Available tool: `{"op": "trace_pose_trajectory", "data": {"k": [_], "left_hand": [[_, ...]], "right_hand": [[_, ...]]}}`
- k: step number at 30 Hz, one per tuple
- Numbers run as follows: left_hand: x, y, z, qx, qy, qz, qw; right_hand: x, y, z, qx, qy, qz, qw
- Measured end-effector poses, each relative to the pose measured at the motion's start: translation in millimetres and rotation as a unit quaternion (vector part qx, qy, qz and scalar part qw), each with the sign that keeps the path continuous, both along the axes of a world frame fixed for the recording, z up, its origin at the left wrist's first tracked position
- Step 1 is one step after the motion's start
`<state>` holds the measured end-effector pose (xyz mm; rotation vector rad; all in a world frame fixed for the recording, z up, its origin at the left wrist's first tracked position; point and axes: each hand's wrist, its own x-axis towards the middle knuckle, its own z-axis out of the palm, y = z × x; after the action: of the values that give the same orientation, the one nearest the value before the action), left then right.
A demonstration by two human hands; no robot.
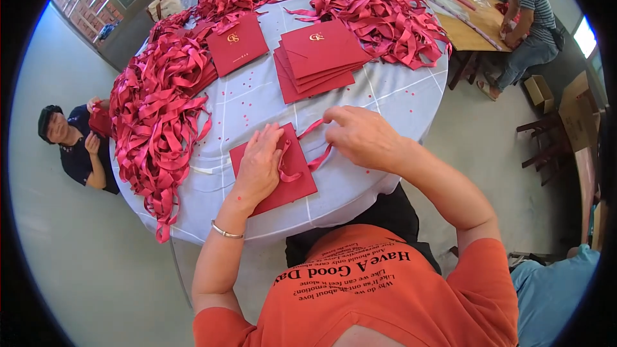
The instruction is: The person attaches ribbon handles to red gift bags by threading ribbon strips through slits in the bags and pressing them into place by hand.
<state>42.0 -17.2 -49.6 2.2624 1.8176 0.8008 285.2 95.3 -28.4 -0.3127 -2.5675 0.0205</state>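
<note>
A flat red paper gift bag [297, 191] lies tilted on the cloth near the table's front edge. My left hand [258, 159] rests on its left part, fingers stretched out and pressing it down. Off the bag's right side runs a red ribbon [319, 160], with one curled end lying over the bag beside my left fingers. My right hand [363, 136] is closed in a pinch on the ribbon's loop, just right of the bag. The fingertips of that hand are partly hidden.
Beyond my hands lie a stack of red bags [321, 51] and another red bag [238, 45], both with gold emblems. Heaps of red ribbon [160, 103] line the round table's [379, 96] left and far sides. One person stands left, another works at a wooden table [472, 29].
</note>
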Motion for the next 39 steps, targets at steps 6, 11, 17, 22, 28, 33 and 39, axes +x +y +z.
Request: {"op": "trace_pose_trajectory", "data": {"k": [6,11,17,22,28,33,39], "left_hand": [[1,-2,0,0.028,0.026,0.002,0.999],[1,-1,-1,0.03,0.022,0.002,0.999],[6,-1,1,0.028,0.024,0.003,0.999],[4,-1,-1,0.028,0.022,0.004,0.999],[2,-1,0,0.025,0.024,-0.001,0.999],[1,0,-1,0.022,0.024,-0.01,0.999],[-5,1,-1,-0.026,0.064,-0.027,0.997]], "right_hand": [[27,6,0,-0.227,0.002,-0.056,0.972],[19,14,-7,-0.182,0.076,-0.075,0.977],[-10,21,-12,-0.109,0.042,-0.108,0.987],[-1,20,-6,-0.104,-0.001,-0.085,0.991],[10,7,3,-0.184,-0.03,-0.051,0.981],[13,10,1,-0.216,-0.035,-0.037,0.975],[16,11,-5,-0.235,-0.017,0.004,0.972]]}}
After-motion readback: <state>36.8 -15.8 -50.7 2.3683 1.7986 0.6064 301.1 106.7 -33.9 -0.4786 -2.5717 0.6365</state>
